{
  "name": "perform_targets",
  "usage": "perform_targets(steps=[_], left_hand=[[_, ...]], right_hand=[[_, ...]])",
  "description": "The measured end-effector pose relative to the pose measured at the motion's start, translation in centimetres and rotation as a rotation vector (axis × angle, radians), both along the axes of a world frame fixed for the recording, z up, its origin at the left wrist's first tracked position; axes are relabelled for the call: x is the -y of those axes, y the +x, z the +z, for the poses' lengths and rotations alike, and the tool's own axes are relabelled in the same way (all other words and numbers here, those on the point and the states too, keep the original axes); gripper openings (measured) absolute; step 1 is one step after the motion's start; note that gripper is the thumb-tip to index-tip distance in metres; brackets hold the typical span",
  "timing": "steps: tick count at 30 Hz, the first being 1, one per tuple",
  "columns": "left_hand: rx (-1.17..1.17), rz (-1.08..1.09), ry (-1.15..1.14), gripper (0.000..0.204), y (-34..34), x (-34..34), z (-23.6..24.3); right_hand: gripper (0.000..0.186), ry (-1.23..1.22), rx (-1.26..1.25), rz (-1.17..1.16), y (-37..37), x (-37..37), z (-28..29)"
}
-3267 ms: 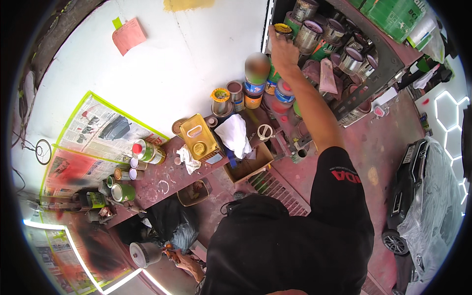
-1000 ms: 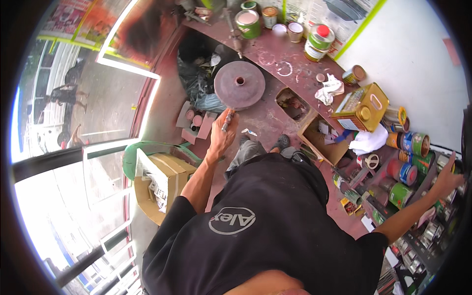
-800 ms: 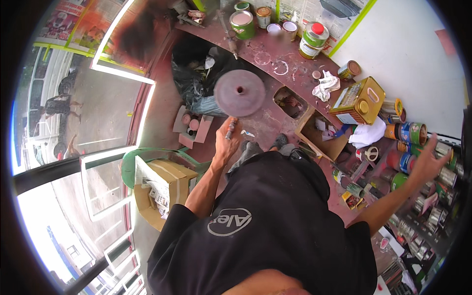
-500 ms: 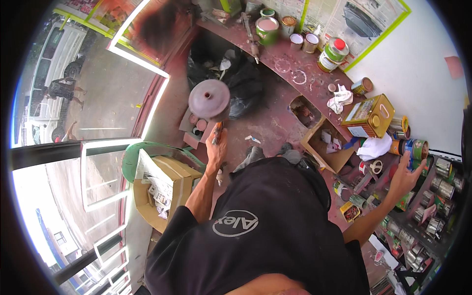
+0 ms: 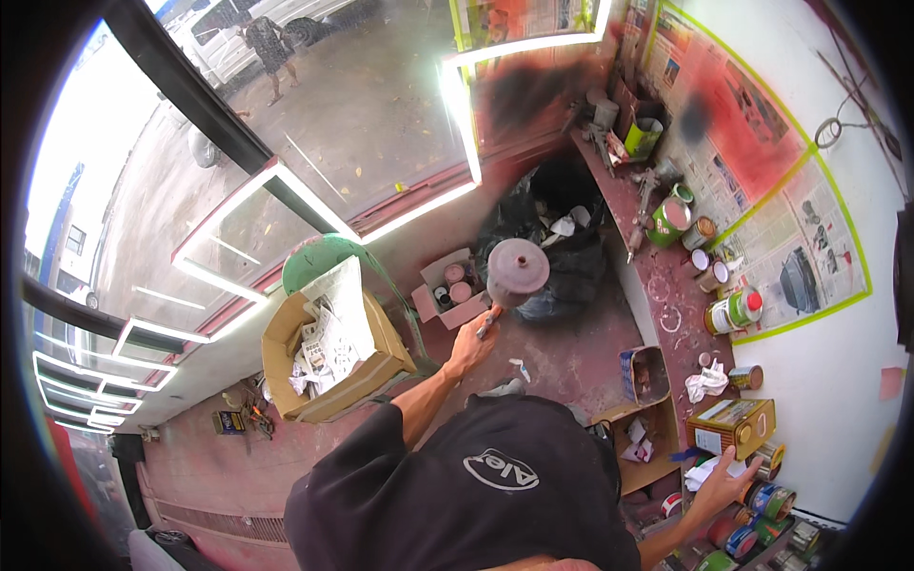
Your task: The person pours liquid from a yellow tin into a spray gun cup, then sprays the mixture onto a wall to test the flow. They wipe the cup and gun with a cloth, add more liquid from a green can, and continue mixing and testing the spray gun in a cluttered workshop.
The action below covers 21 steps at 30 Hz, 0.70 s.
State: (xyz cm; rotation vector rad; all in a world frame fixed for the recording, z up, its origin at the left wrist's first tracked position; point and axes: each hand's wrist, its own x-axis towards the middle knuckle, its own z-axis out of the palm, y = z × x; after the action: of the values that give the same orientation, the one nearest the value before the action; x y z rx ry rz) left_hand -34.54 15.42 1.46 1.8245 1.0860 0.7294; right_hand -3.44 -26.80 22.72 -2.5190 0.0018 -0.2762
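1. In the head view, your left hand (image 5: 471, 343) is closed around the handle of the spray gun (image 5: 489, 322), ahead of your body and above the floor (image 5: 562, 357).
2. The gun should feel stiff and rather top-heavy, since its cup (image 5: 517, 278) sits beyond your fist; how full it is, you cannot tell from here. The handle is the sound place to hold; the smooth cup would likely be slippery, and a tilt could spill any contents.
3. The cup is round, dull and pinkish-grey, its lid (image 5: 526, 269) topped by a small dark nub (image 5: 521, 260). Your fingers hide most of the handle.
4. Seen from above, the cup overlaps the black bag (image 5: 566, 276), with the pink box (image 5: 464, 312) of jars just beside it.
5. Your right hand (image 5: 721, 487) is spread wide and appears to grip nothing. It reaches by the gold tin (image 5: 733, 423) and white cloth (image 5: 701, 473), near the surface (image 5: 684, 347); whether the fingertips touch either cannot be told.
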Motion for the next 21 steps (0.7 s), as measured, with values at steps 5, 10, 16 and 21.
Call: perform_targets(steps=[5, 10, 16, 21], left_hand=[[-0.053, 0.003, -0.101, 0.030, -1.6, -0.8, 0.2], [-0.068, 0.016, -0.113, 0.033, -2.5, -1.3, -0.9], [-0.025, 0.024, -0.171, 0.039, -2.4, -2.0, -1.1], [0.048, 0.050, 0.039, 0.036, -1.4, -4.8, -8.1]], right_hand=[[0.073, 0.104, 0.088, 0.114, 1.3, -2.8, -1.4], [0.068, 0.138, 0.123, 0.260, -0.7, -7.3, 1.5], [0.074, 0.089, 0.086, 0.286, 0.2, -7.8, -0.1], [0.073, 0.202, 0.093, 0.405, 2.1, -6.3, -3.9]])
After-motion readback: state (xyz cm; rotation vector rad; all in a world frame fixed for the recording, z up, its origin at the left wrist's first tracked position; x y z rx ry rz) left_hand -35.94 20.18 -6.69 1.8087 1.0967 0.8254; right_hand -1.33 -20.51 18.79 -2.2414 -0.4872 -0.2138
